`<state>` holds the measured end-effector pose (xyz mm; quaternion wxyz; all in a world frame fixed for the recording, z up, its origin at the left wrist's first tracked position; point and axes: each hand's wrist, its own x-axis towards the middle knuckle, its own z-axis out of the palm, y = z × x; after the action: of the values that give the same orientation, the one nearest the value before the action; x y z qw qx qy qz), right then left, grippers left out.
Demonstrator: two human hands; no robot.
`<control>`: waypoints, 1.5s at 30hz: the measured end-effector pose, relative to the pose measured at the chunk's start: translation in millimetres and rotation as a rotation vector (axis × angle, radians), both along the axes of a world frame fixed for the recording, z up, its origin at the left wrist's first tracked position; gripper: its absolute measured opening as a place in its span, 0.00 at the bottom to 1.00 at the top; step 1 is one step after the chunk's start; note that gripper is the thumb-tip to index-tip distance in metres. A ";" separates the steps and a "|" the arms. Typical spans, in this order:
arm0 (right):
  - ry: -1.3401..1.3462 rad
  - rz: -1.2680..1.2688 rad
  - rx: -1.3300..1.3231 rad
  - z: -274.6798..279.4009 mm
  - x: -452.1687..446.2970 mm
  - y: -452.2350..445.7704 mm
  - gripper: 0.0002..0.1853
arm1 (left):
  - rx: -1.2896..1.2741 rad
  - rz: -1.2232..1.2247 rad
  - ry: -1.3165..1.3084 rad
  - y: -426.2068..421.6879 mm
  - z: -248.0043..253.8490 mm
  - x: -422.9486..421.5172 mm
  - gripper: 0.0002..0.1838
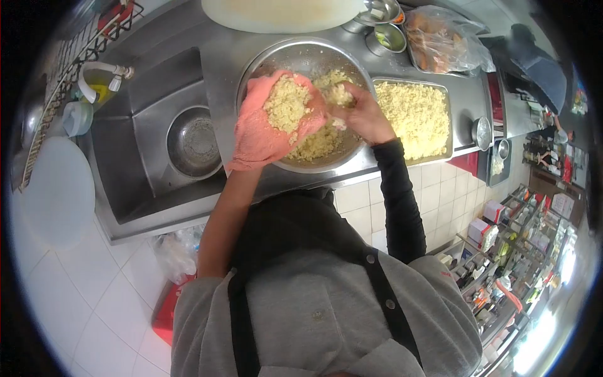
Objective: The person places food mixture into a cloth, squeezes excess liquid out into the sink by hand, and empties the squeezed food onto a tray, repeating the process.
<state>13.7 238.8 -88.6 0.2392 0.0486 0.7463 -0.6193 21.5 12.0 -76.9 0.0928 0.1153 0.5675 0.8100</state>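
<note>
the cloth lies just left of the right hand, fingers gripping crumbs; left fingers hidden, state unclear.

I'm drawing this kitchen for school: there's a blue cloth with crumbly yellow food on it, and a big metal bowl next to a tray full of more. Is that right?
Almost! The cloth is pink, not blue; the head view shows it. The rest fits: crumbly yellow food on it, and the big metal bowl beside the full tray.
</note>
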 end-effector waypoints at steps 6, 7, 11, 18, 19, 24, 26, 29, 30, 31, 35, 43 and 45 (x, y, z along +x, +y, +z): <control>0.816 0.121 0.650 -35.6 17.2 -54.4 0.30 | -0.281 0.129 0.250 33.7 -39.2 3.9 0.24; 0.779 0.108 0.574 -41.3 20.2 -59.8 0.28 | 0.011 0.074 0.086 39.5 -48.3 5.2 0.21; 0.712 0.202 0.383 -3.1 11.5 -44.9 0.25 | 0.796 -0.093 -0.565 27.1 -76.2 -4.3 0.14; 0.908 -0.314 0.456 80.7 14.7 -15.0 0.06 | 0.918 -0.212 -0.665 24.0 -18.7 -10.0 0.17; 0.945 -0.384 0.451 77.6 16.4 -13.3 0.05 | 0.908 -0.232 -0.627 21.6 -16.8 -10.7 0.18; 0.514 0.107 0.735 -82.6 21.4 12.4 0.04 | 0.907 -0.124 -0.587 24.5 -7.4 -6.0 0.21; 0.688 -0.202 0.592 -61.9 27.6 5.7 0.06 | 0.829 -0.140 -0.536 19.9 -5.9 -10.6 0.21; 0.520 -0.493 0.459 10.2 30.4 -4.9 0.12 | 0.799 -0.111 -0.517 16.1 -11.4 2.3 0.21; 0.631 -0.359 0.488 -3.6 22.5 -3.0 0.11 | 0.806 -0.119 -0.481 17.2 -10.2 -4.3 0.22; 0.722 -0.231 0.524 -34.1 23.2 1.1 0.11 | 0.811 -0.147 -0.517 16.3 -6.2 -3.1 0.22; 0.669 -0.159 0.494 -91.0 39.0 11.6 0.11 | 0.853 -0.269 -0.491 19.1 13.0 -19.3 0.24; 0.765 0.066 0.215 -135.4 57.7 -50.5 0.26 | 0.943 -0.042 -0.514 46.8 54.1 2.1 0.18; 0.611 0.021 0.050 -123.1 60.7 -58.0 0.32 | 0.945 -0.058 -0.498 43.2 50.9 2.6 0.17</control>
<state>74.4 180.8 -211.7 0.0086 -0.1416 0.7991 -0.5842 24.2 55.2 -26.0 0.1849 -0.0353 0.0983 0.9772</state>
